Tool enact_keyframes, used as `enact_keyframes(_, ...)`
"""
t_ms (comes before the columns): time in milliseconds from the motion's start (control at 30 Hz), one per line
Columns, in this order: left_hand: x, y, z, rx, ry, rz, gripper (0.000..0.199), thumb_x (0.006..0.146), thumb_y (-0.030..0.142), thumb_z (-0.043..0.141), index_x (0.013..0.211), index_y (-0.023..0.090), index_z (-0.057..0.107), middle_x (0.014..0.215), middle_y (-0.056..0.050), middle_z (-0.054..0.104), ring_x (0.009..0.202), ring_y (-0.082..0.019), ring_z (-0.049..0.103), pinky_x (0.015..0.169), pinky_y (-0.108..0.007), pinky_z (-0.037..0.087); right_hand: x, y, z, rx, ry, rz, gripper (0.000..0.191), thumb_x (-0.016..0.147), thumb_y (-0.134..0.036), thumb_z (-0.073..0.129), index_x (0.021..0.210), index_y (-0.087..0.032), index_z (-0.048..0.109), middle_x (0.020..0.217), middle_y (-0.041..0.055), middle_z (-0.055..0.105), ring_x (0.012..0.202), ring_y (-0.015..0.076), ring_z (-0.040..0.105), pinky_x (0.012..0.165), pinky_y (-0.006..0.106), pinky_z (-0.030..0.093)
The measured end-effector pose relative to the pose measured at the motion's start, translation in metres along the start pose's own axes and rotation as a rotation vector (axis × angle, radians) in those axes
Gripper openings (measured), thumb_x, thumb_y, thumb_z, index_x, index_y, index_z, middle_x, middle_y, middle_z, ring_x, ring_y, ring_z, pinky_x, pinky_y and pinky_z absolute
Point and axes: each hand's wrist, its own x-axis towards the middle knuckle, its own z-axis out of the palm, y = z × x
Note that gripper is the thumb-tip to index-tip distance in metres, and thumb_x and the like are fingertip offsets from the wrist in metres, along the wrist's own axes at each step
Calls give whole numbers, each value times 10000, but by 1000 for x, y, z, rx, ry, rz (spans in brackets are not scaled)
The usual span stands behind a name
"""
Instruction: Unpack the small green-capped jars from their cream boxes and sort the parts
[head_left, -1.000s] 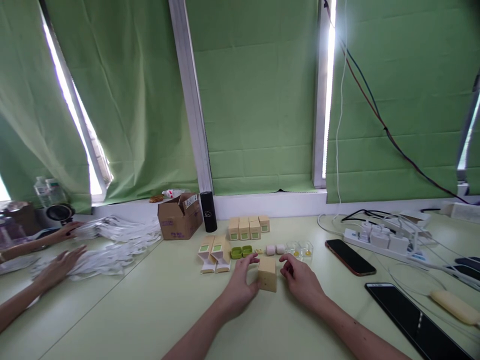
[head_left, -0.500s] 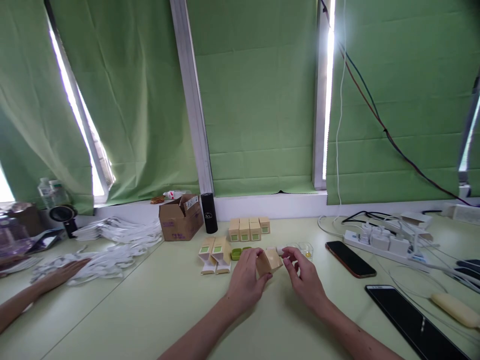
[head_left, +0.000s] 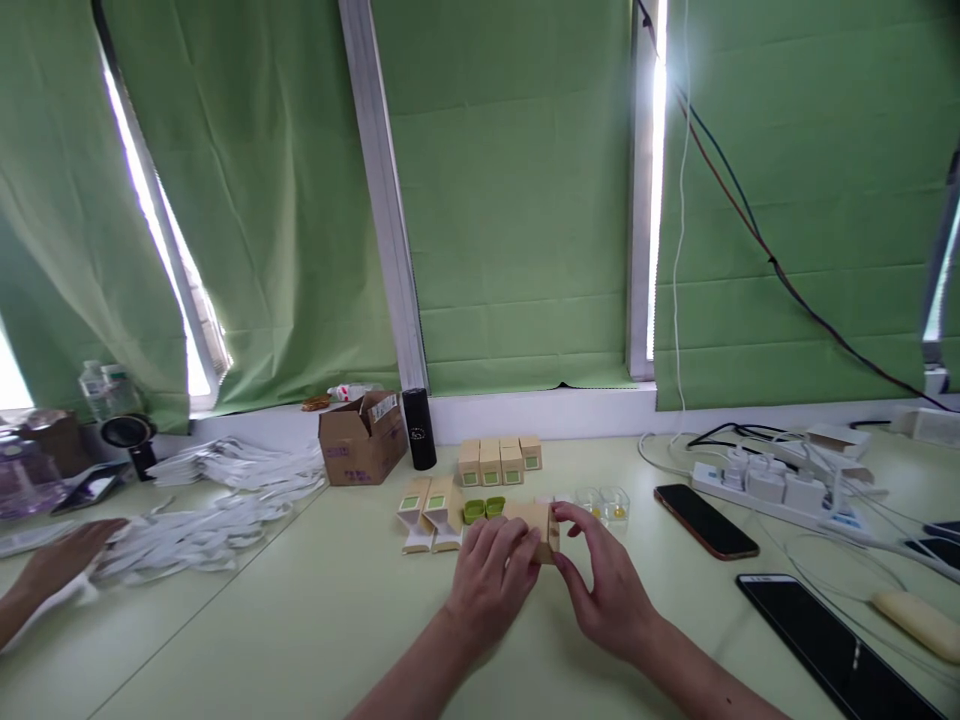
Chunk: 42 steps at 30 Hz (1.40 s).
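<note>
In front of you hang green fabric blinds, faintly creased, above a smooth pale-green table. Your forearms reach in from the near edge, converging over the middle. Your left hand is curled, knuckles up, its fingers wrapped over the near left part of a small cardboard box, which it grips. Your right hand arches at the right end of this box, forefinger above and thumb below; whether it pinches the card or only touches it, I cannot tell. The box sits between your hands, plain tan with crisp folded edges.

To your left, flat white strips lie heaped near a co-worker's hand. Next comes a brown carton, flaps up, its purple print and white label too small to read. Just beside it stands a black cylinder with a pale, illegible round mark. Nearer you are two tan boxes with opened ends, each bearing a green square; four closed tan boxes stand grouped farther back. Smallest are the clear cups, yellow showing inside, and two green cups, squarish with rounded corners.
</note>
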Motion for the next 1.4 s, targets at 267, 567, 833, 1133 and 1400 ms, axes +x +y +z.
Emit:
enact_keyframes(267, 0, 7, -3, 103, 38, 37, 343, 943, 112, 616, 1251, 250, 559, 1037, -67, 730, 929, -227, 685, 862, -399, 503, -2, 0, 0, -15, -22, -5, 482, 997, -206, 488, 1464, -254, 378, 1399, 158, 612, 1260, 320, 625, 997, 528, 587)
enact_keyframes(567, 3, 14, 4, 56, 25, -52, 325, 917, 101, 623, 1223, 175, 543, 1067, -106, 716, 926, -247, 684, 818, -408, 569, 1, -2, 1, -29, -3, -7, 419, 999, -177, 443, 1412, -239, 413, 1326, 162, 631, 1179, 298, 658, 942, 490, 614)
enact_keyframes(833, -4, 9, 9, -140, -64, -215, 507, 893, 82, 607, 1363, 186, 448, 1224, -152, 671, 1145, -296, 653, 897, -459, 609, 6, -2, -2, 47, 24, 79, 320, 1063, -227, 371, 1371, -265, 448, 1291, 124, 645, 1117, 250, 695, 941, 428, 615)
enact_keyframes(1133, -8, 9, 8, -223, -171, -285, 380, 935, 111, 566, 1291, 234, 513, 1311, -159, 611, 1234, -300, 610, 870, -443, 624, 11, 11, -9, -19, 90, 33, 356, 1061, -232, 454, 1415, -260, 432, 1374, 136, 628, 1070, 238, 724, 902, 416, 631)
enact_keyframes(1400, -7, 8, 8, -294, -252, -287, 673, 932, 94, 549, 1550, 237, 320, 1372, -166, 584, 1286, -310, 565, 1006, -503, 572, 20, 21, -20, -183, 191, -212, 454, 973, -41, 434, 1365, -239, 551, 1372, 140, 633, 1343, 300, 564, 1069, 550, 525)
